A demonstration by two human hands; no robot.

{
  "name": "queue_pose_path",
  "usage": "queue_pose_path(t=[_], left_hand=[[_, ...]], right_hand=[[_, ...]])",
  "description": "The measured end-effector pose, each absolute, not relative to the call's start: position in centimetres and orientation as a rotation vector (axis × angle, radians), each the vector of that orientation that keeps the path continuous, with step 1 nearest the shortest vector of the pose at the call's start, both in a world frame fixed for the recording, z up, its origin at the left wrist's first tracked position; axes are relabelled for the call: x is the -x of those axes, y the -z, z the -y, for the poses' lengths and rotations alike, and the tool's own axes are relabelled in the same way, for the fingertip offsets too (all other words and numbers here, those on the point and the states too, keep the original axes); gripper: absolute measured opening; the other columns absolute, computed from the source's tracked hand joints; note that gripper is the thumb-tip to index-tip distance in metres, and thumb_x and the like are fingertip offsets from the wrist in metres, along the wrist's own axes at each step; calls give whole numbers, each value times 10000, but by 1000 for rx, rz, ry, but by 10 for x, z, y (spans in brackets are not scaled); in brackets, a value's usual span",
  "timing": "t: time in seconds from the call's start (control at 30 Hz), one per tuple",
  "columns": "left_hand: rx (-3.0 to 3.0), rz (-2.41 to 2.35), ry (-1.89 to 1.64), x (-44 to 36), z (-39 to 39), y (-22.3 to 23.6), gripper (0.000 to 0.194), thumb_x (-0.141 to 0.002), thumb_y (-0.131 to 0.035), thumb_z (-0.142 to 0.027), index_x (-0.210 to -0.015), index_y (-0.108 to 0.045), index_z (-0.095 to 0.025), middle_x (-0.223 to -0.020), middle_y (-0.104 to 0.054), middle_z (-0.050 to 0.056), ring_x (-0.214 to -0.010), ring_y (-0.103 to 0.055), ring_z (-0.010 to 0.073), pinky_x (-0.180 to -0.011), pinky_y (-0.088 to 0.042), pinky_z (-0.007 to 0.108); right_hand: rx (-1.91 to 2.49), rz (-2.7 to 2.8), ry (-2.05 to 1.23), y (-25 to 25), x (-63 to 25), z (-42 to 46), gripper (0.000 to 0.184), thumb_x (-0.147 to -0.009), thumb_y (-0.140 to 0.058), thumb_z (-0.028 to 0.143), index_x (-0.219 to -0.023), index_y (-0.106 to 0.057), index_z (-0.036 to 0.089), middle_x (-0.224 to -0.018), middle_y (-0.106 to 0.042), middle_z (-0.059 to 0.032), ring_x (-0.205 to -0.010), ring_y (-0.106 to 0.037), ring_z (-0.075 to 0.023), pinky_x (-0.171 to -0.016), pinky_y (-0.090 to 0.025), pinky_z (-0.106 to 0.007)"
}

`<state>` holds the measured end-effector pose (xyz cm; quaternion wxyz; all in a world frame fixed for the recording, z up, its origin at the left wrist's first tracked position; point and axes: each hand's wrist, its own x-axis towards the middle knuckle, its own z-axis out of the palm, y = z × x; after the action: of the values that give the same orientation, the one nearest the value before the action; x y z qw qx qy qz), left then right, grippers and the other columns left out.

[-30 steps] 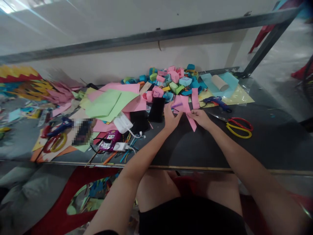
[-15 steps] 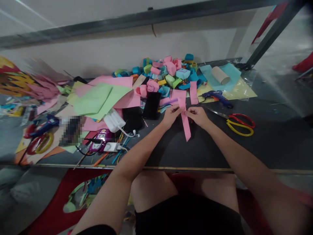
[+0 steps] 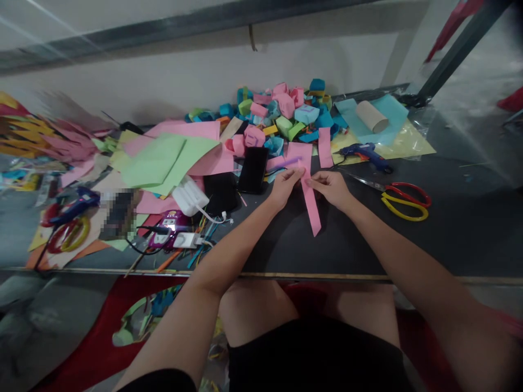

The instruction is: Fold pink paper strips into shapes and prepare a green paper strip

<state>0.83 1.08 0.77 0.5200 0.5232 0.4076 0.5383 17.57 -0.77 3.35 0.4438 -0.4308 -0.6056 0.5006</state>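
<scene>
Between my hands a long pink paper strip point(image 3: 312, 212) hangs at a slant, its lower end pointing toward me over the dark table. My left hand point(image 3: 285, 186) pinches the strip's upper part from the left, fingers closed. From the right, my right hand point(image 3: 332, 187) pinches its edge slightly lower down. Just beyond my fingers lies a wider pink paper piece point(image 3: 300, 149), with a purple pen point(image 3: 288, 162) beside it. Another short pink strip point(image 3: 324, 147) rests to the right of that. My fingers partly hide the strip's top end.
Scissors with red and yellow handles point(image 3: 404, 201) and a blue glue gun point(image 3: 365, 155) lie to the right. Behind is a heap of folded paper pieces point(image 3: 281, 109). A cardboard tube point(image 3: 371, 116) sits at the back right. A black phone point(image 3: 253, 170), power strip point(image 3: 171, 226) and green paper point(image 3: 163, 163) lie left.
The view has tilted slightly downward. Both hands still pinch the pink strip; my right hand's grip now sits a little lower along it than my left's.
</scene>
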Motion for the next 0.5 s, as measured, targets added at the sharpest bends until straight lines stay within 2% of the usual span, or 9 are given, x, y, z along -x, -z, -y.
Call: queue_pose_path(t=[0.13, 0.3, 0.4, 0.5], left_hand=[[-1333, -1010, -1244, -8, -10, -11, 614, -807, -721, -713, -589, -494, -186, -581, -429, -41, -557, -358, 85, -541, -259, 263], [-1418, -1087, -1251, -10, -6, -19, 639, -837, -679, -710, -569, -408, -198, -569, -336, -61, -565, -283, 88, -551, -224, 273], [-1430, -1070, -1219, -11, -4, -24, 602, -827, -704, -683, -587, -451, -193, -585, -368, -62, -584, -308, 92, -571, -259, 268], [-1461, -1051, -1209, -11, -4, -24, 537, -802, -752, -638, -626, -530, -182, -613, -431, -56, -608, -355, 97, -597, -296, 261]], right_hand=[[1082, 1534, -1220, -34, -176, 7, 501, -653, -813, 677, -707, -680, 197, -572, -604, 13, -494, -517, -118, -460, -438, -269], [1126, 1557, -1203, -37, -177, 9, 509, -654, -807, 685, -736, -687, 197, -574, -629, 3, -473, -543, -130, -427, -402, -263], [1157, 1570, -1147, -36, -176, 10, 512, -659, -800, 689, -709, -676, 195, -542, -606, 7, -448, -530, -128, -419, -383, -267], [1185, 1545, -1099, -37, -174, 11, 503, -666, -795, 679, -719, -669, 195, -572, -624, -3, -464, -540, -133, -443, -421, -281]])
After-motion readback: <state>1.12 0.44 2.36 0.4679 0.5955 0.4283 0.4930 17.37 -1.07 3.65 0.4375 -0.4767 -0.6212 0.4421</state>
